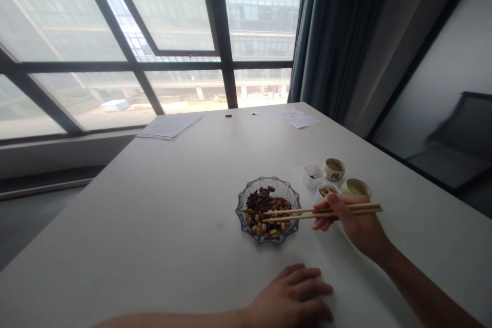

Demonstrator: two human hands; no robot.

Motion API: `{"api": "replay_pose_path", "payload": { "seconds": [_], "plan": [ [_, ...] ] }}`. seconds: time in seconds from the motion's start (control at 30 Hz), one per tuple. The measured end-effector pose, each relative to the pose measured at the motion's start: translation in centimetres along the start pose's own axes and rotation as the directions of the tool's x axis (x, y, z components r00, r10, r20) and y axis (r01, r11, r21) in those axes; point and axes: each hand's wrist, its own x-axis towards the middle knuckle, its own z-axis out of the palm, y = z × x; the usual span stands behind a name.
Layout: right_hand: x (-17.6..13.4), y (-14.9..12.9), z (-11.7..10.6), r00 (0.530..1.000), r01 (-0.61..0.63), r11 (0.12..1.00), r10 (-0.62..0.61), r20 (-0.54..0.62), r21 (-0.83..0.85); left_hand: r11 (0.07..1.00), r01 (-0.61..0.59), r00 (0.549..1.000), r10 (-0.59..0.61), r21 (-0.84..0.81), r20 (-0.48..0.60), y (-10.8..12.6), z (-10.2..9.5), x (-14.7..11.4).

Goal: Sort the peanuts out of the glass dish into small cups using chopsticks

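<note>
Right of the glass bowl (282,189), pinches a pair of chopsticks (303,210) between the fingers of the right hand (357,225). Grips them well back from the tips, with the thick ends sticking out beyond the hand. Points both tips leftward into the bowl, among pale nuts (259,226) and darker pieces (259,202), a little apart from each other; cannot tell whether any piece is caught between them. Runs their long axis from side to side, almost level across the view. Rests the left hand (290,297) nearer the body, back upward, with fingers spread, apart from the bowl. Has close quarters beyond the right hand: a white cup (320,195) partly hidden by it, another white container (313,177), and two tan cups (333,169). Has broad open room on the surface (172,205) leftward to its slanting edge, and ahead toward papers (171,125) near the far edge.
</note>
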Motion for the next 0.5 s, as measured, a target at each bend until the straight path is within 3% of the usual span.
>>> {"api": "replay_pose_path", "payload": {
  "seconds": [0.17, 0.5],
  "plan": [
    [0.3, 0.4, -0.1, 0.99, -0.053, 0.998, 0.054, 0.134, -0.014, 0.999, 0.005, 0.999, -0.006, 0.032, 0.035, 0.2, -0.1, 0.1],
    [-0.4, 1.7, -0.1, 0.99, -0.123, 0.992, 0.121, 0.069, 0.021, 0.998, -0.008, 0.997, 0.003, 0.065, 0.077, 0.4, -0.8, 0.2]
  ]
}}
